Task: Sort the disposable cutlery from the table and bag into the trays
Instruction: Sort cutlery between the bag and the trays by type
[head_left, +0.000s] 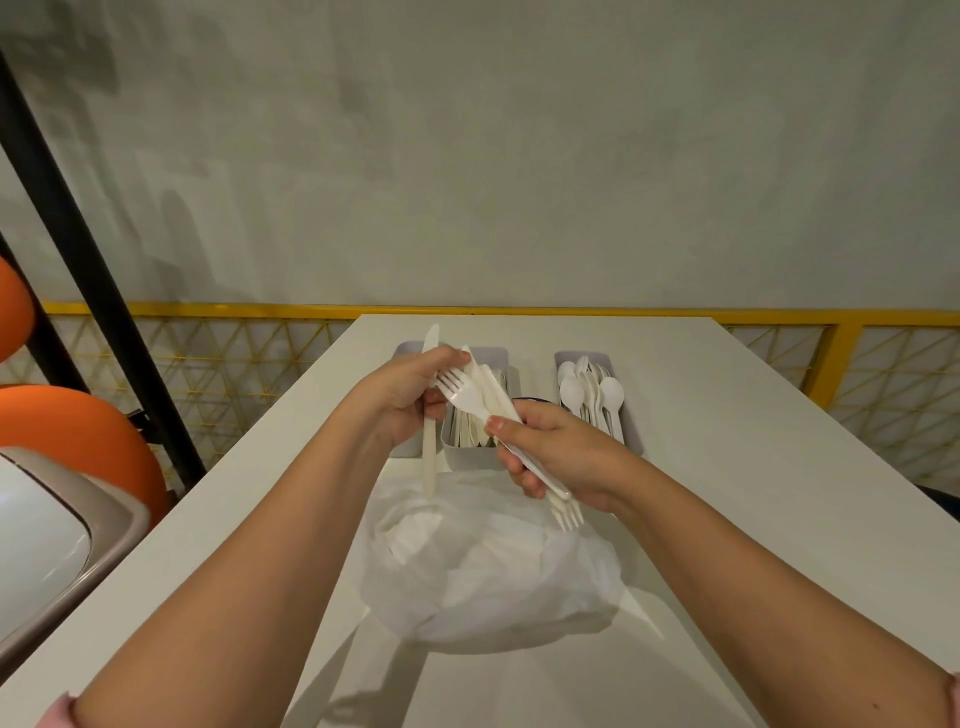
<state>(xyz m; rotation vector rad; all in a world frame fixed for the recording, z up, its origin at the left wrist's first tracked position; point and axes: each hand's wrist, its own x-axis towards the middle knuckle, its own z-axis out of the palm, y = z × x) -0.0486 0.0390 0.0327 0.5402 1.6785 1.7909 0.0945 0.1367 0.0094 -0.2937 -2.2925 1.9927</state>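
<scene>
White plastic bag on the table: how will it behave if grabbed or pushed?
The bag looks thin and crumpled, so probably floppy; it would likely sag when lifted. It bulges, so contents may shift. On the smooth table a push would probably slide or crumple it.

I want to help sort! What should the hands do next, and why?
Probably lower the knife in the left hand into a non-spoon tray, perhaps the middle tray. It is held apart from the cutlery bundle gripped by the right hand, and the right tray holds only spoons.

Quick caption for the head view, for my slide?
Left hand grips a knife, right hand a cutlery bundle, above the bag.
</scene>
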